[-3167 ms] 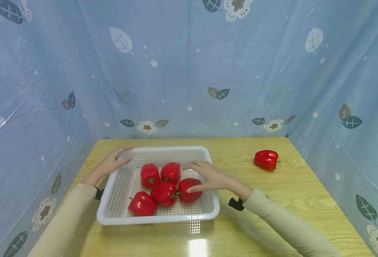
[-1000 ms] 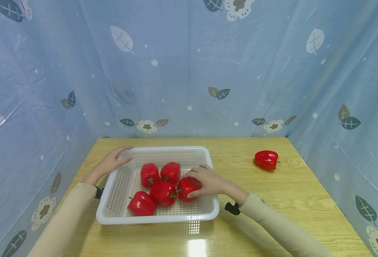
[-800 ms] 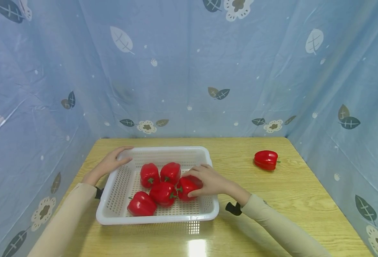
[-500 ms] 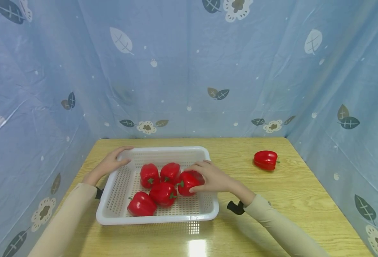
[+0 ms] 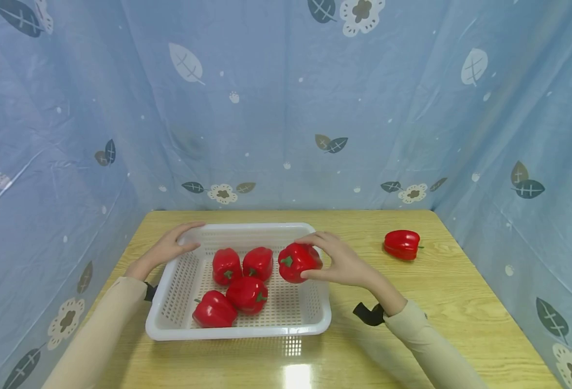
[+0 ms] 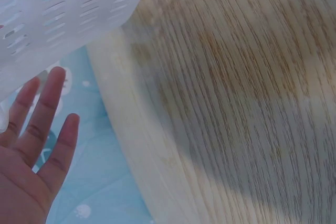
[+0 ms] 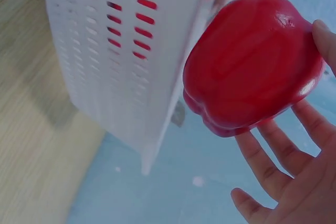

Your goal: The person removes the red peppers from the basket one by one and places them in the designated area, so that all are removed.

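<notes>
The right hand [image 5: 341,263] has just raised a red pepper [image 5: 296,263], fingers clamped on it, over the right side of the white basket [image 5: 237,334]; that pick-up looks done, with four peppers [image 5: 247,295] inside. The left hand [image 5: 166,248], fingers apart, rests at the left rim.

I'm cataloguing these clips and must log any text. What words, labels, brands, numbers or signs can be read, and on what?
None: no readable text shows in any view.
The red pepper held by the right hand shows no label.
The white basket shows slots, no lettering.
The blue curtain bears leaves and flowers, no words.
Any mark on the black wrist piece is too small to read.
</notes>
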Demonstrator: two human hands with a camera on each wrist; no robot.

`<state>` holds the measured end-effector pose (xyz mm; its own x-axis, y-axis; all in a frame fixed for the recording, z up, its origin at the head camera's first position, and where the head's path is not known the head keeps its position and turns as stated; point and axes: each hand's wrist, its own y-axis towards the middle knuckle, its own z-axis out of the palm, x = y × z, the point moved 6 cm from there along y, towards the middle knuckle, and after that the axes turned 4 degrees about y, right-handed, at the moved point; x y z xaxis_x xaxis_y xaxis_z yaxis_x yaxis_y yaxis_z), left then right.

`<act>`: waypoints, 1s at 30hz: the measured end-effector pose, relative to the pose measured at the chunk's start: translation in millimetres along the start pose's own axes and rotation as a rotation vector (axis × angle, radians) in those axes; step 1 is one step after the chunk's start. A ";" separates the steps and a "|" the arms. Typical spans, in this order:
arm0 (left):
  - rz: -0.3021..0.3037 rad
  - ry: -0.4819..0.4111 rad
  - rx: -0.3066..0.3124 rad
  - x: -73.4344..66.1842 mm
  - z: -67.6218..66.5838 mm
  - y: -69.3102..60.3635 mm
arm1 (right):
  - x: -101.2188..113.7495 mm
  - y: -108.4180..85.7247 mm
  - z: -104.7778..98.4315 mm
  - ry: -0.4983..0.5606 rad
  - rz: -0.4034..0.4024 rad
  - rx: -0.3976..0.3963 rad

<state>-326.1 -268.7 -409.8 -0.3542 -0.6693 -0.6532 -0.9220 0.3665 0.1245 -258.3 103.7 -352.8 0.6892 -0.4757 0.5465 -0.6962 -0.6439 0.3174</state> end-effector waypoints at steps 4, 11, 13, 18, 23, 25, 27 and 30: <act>-0.002 -0.001 -0.003 12.5 3.5 3.6 | -3.2 -6.6 -10.1 0.017 0.021 -0.033; -0.036 -0.042 0.001 35.7 9.4 9.3 | -11.3 -17.0 -27.6 0.026 -0.001 -0.089; -0.036 -0.064 0.003 36.2 9.7 9.4 | -14.1 -20.4 -32.0 0.042 0.001 -0.097; -0.032 -0.072 0.004 35.7 9.5 8.8 | -22.4 -30.1 -42.3 0.063 0.042 -0.126; -0.030 -0.059 -0.002 35.8 9.2 8.6 | -27.3 -40.8 -50.9 0.046 0.100 -0.153; -0.028 -0.039 -0.010 35.8 8.8 8.7 | -23.9 -44.7 -55.1 0.042 0.119 -0.165; -0.028 -0.029 -0.013 36.1 8.8 8.5 | -18.5 -48.2 -60.1 0.037 0.129 -0.176; -0.027 -0.023 -0.015 36.5 9.1 8.5 | -11.3 -53.1 -67.3 0.022 0.129 -0.187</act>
<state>-345.4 -284.1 -439.3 -0.3254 -0.6638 -0.6734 -0.9336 0.3384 0.1175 -242.7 183.6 -323.7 0.5889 -0.5328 0.6078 -0.8049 -0.4550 0.3810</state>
